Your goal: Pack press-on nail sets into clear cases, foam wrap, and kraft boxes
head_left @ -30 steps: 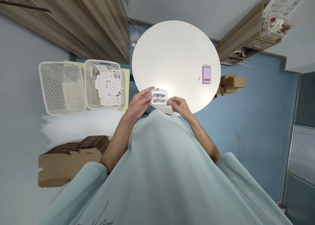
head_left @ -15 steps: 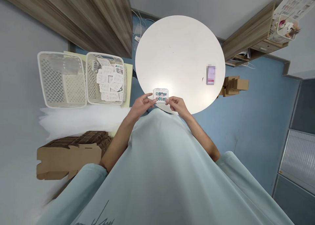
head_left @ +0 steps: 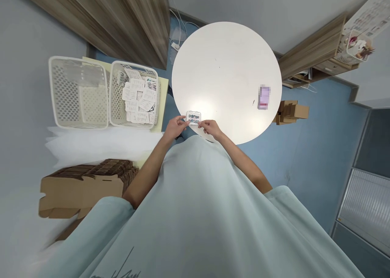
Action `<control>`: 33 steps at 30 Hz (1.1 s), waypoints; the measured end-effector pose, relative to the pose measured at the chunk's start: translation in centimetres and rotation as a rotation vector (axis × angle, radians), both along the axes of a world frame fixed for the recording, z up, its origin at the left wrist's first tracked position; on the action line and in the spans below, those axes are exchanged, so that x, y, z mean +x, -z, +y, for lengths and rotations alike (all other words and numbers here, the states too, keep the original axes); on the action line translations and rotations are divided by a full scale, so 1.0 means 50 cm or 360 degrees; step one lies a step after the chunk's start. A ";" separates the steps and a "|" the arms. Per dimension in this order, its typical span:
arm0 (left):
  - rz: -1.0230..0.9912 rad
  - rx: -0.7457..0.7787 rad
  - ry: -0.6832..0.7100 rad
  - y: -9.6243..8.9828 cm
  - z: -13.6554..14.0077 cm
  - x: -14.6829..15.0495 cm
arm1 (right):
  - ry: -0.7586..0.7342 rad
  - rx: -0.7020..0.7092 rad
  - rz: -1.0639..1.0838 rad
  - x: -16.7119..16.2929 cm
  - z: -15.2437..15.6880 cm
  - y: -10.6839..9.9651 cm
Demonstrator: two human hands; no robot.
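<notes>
Near the front edge of the round white table is a small clear plastic case. Two rows of small teal and dark pieces show in it, too small to name. My left hand grips the case at its left side, thumb at the lower left corner and index finger along the side. At the lower right corner, my right hand pinches the case between thumb and fingers.
A white basket full of printed cards stands at left beside another white basket. Nearer me lie white sheets and flattened cardboard boxes. A blurred purple item rests on the table's right. Small cardboard boxes are beyond.
Both hands have shifted a little to the left over the table with the case. The whole view has turned slightly; the grip looks the same.
</notes>
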State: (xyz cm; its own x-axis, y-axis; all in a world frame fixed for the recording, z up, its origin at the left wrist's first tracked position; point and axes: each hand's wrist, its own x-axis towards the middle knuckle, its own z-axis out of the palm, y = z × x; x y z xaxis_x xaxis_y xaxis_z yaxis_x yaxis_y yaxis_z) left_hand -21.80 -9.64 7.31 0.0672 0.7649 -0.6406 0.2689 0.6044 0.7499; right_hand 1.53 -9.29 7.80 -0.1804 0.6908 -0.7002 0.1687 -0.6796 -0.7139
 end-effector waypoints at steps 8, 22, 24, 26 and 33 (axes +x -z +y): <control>0.0525 -0.0148 0.0153 0.096 0.029 0.056 | 0.0006 -0.0273 -0.0473 -0.043 0.039 0.101; 0.0543 -0.0126 0.0172 0.077 0.000 0.021 | -0.0144 -0.0210 -0.0499 -0.018 0.023 0.080; 0.0494 -0.0078 0.0071 0.053 -0.027 -0.007 | -0.0267 -0.0085 -0.0507 -0.013 0.014 0.060; 0.0450 -0.0041 -0.0062 0.028 -0.061 -0.038 | -0.0428 0.0077 -0.0527 -0.016 0.005 0.037; 0.0386 0.0105 -0.0620 -0.046 -0.189 -0.117 | -0.1130 0.0574 -0.0480 -0.142 -0.002 -0.044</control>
State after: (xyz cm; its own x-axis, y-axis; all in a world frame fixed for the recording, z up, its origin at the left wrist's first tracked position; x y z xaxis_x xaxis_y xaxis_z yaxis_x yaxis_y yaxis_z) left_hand -27.63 -19.09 9.62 -0.3790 0.7431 -0.5515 0.2038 0.6484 0.7336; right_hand -5.56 -9.39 9.98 -0.4962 0.6744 -0.5467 0.6869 -0.0802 -0.7224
